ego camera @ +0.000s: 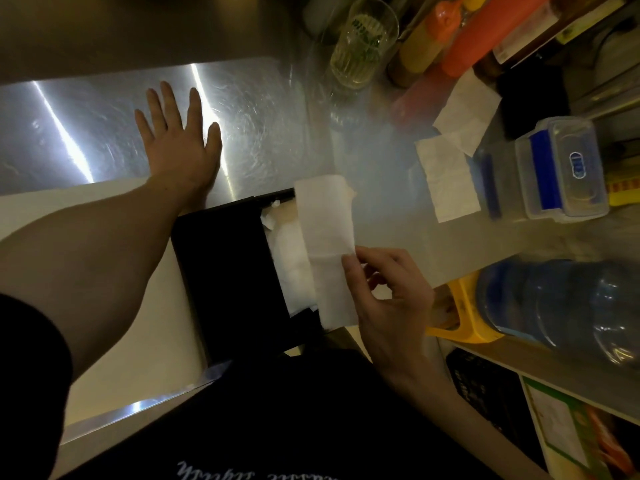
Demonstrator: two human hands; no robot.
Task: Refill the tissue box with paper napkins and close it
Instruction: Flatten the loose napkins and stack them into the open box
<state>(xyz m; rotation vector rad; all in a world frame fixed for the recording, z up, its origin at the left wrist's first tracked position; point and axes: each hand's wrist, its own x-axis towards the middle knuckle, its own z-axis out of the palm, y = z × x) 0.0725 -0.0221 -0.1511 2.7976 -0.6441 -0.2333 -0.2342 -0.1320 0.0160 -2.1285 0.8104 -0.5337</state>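
A black tissue box (225, 271) stands open at the near edge of the steel counter, with white napkins (289, 258) lying in its right half. My right hand (391, 306) pinches a folded white paper napkin (329, 244) by its right edge, holding it over the box's right side. My left hand (180, 143) rests flat on the counter beyond the box, fingers spread, holding nothing. Two more loose napkins (446, 178) lie on the counter to the right.
At the back stand a drinking glass (363, 43) and orange squeeze bottles (485, 39). A clear plastic container with a blue-clipped lid (557, 171) sits at the right. A large blue water bottle (561, 306) lies on a yellow stand (460, 323) below the counter.
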